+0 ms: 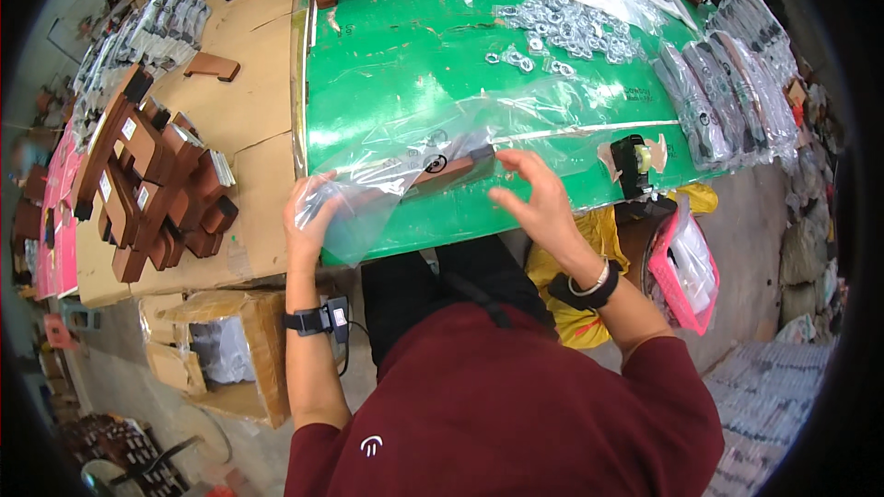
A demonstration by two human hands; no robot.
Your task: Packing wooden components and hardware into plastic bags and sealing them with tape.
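Note:
On the near edge of the green tabletop lies a brown wooden piece with a dark end (451, 170), long and narrow, inside a clear plastic bag (368, 221). Plastic covers part of my left hand (311, 216), which is closed on the bag at its left end. Past the piece's dark end, the bag's loose film (543, 120) spreads to the right. My right hand (539, 202) has thumb and forefinger apart, close to the dark end, with nothing held between them.
Brown wooden pieces (152, 184) are heaped on cardboard at left. Small clear-wrapped hardware packets (571, 23) lie at the far side. A black tape dispenser (632, 166) and wrapped bundles (727, 101) are at right. Below stand a cardboard box (249, 350) and a pink basket (658, 267).

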